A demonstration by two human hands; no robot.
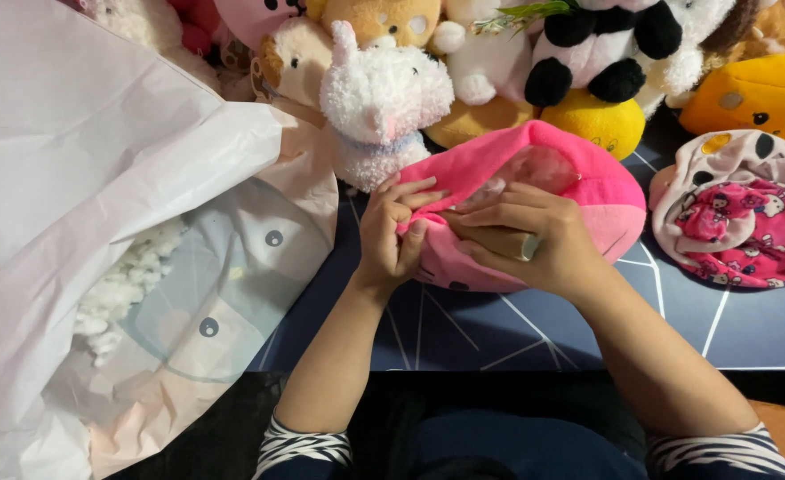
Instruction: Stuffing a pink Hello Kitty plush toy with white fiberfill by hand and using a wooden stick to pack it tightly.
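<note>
Left hand (392,236) pinches the pink plush cover's (579,182) open edge; right hand (526,240) grips the same edge, seemingly around a pale tube (510,242), on the dark surface (517,324).

From my hands (464,236), free passage exists at 5 to 7 o'clock: the dark blue mat (517,329) lies bare between my forearms and toward the near edge. At 12 o'clock, a row of plush toys (499,53) blocks the way, the white fluffy one (379,102) standing just beside the pink plush shell (588,178). At 9 o'clock, a large white bag (99,222) with stuffing, possibly loose, walls that side. At 3 o'clock, a folded patterned plush skin (739,213) obstructs; a narrow strip of mat separates it from the pink shell.
</note>
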